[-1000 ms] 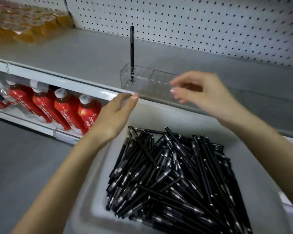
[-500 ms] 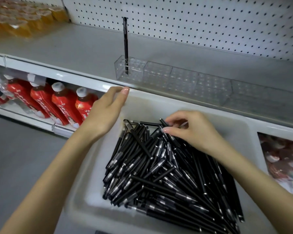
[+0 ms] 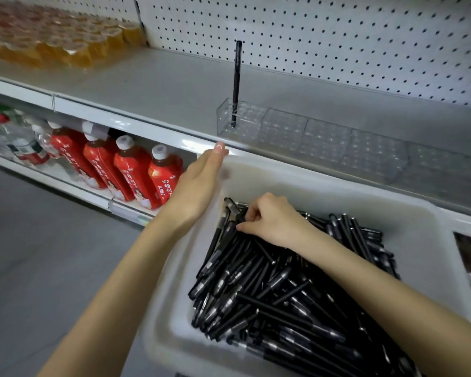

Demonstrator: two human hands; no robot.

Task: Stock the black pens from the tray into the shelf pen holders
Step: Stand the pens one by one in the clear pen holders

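A white tray (image 3: 337, 191) in front of the shelf holds a heap of black pens (image 3: 283, 289). My right hand (image 3: 272, 221) is down on the heap's far left end, fingers curled and pinching a pen there. My left hand (image 3: 199, 186) lies with straight fingers along the tray's left rim, fingertips at the shelf edge. On the grey shelf a row of clear pen holders (image 3: 324, 137) stands near the front edge. One black pen (image 3: 236, 83) stands upright in the leftmost holder.
A white pegboard (image 3: 337, 36) backs the shelf. Packs of orange drink cups (image 3: 65, 42) fill the shelf's far left. Red bottles (image 3: 131, 172) and clear water bottles (image 3: 19, 142) stand on the lower shelf. Grey floor (image 3: 38, 268) lies to the left.
My right hand came down from the holders into the tray, then slid left across the pens and closed on one. My left hand stayed on the tray rim.
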